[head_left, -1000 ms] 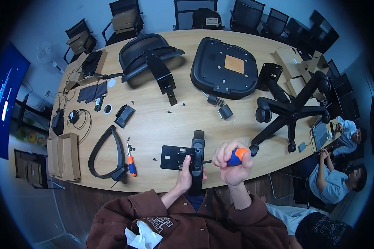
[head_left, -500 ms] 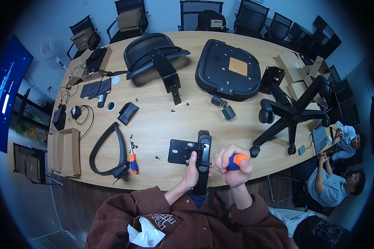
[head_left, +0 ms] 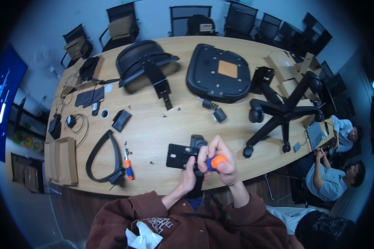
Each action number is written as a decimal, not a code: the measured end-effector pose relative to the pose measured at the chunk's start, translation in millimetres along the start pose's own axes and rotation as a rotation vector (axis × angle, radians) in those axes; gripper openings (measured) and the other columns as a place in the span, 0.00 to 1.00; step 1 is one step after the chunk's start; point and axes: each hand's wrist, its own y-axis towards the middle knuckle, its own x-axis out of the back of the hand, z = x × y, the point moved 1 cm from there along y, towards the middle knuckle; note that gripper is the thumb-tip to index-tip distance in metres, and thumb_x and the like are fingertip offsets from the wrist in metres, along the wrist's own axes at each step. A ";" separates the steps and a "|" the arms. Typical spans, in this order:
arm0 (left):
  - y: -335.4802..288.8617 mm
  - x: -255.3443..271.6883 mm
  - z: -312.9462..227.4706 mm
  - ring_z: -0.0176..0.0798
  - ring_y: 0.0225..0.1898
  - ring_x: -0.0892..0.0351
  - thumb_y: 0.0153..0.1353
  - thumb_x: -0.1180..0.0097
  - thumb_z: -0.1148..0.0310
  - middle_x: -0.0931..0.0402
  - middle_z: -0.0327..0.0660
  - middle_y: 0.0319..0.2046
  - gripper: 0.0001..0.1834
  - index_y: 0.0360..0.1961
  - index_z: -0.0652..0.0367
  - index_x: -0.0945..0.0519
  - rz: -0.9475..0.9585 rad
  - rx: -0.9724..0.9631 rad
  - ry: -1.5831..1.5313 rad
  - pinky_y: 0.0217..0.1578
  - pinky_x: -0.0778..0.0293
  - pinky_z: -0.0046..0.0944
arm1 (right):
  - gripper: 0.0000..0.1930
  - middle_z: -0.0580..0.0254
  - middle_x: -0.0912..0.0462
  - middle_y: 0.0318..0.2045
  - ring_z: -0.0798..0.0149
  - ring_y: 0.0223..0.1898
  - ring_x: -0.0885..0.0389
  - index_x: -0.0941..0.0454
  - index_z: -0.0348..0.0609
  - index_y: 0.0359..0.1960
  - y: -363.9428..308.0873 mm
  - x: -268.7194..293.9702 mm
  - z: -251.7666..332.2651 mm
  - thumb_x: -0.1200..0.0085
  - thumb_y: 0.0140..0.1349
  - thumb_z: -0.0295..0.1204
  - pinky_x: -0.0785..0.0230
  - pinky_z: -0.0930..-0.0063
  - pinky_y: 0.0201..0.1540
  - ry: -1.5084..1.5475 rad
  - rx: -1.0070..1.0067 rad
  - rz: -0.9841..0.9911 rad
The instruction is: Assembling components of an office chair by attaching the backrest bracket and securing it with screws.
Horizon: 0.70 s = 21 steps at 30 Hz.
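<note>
My left hand [head_left: 188, 178] grips a black chair part by its slotted mounting plate [head_left: 175, 156], held over the table's near edge with the thumb along the plate. A thicker black upright piece [head_left: 198, 140] of the same part stands behind my fingers. Closed around the blue-and-orange handle of a screwdriver [head_left: 217, 162] is my right hand [head_left: 226, 173], right against the plate's right side. The screwdriver's tip is hidden behind the hand and the part. Left of them, a second screwdriver [head_left: 129, 169] lies near a black loop armrest [head_left: 90, 159] and a few screws [head_left: 152, 163].
Across the wooden table [head_left: 178, 124] lie a chair backrest [head_left: 143, 62], an upturned seat [head_left: 218, 72], a wheeled base [head_left: 284, 112] and a small black block [head_left: 121, 120]. An open cardboard box [head_left: 66, 159] sits at left. Two people [head_left: 328, 178] sit at right.
My right hand and the screwdriver have shifted left, closer to the plate, now covering part of it. The whole view has moved slightly.
</note>
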 end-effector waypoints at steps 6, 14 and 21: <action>-3.6 -9.5 -8.8 0.38 0.29 0.18 0.74 0.75 0.35 0.21 0.46 0.41 0.39 0.58 0.61 0.30 -0.154 -0.108 -0.006 0.31 0.17 0.37 | 0.15 0.59 0.21 0.44 0.69 0.43 0.22 0.25 0.38 0.51 -12.7 -19.0 -4.2 0.53 0.76 0.38 0.29 0.74 0.49 -0.207 0.128 -0.306; 33.2 7.0 41.9 0.37 0.41 0.24 0.73 0.70 0.49 0.26 0.44 0.44 0.25 0.56 0.55 0.33 0.063 -0.235 0.154 0.43 0.26 0.36 | 0.21 0.58 0.23 0.42 0.69 0.41 0.25 0.24 0.34 0.43 -9.5 -34.7 -23.0 0.66 0.79 0.38 0.33 0.75 0.47 -0.398 0.304 -0.451; 33.5 4.3 31.0 0.36 0.53 0.31 0.73 0.66 0.65 0.32 0.40 0.45 0.11 0.50 0.51 0.32 0.136 -0.230 0.306 0.58 0.38 0.34 | 0.24 0.56 0.24 0.24 0.67 0.28 0.27 0.27 0.32 0.29 -11.3 -27.1 -27.4 0.67 0.76 0.39 0.33 0.74 0.37 -0.246 0.305 -0.456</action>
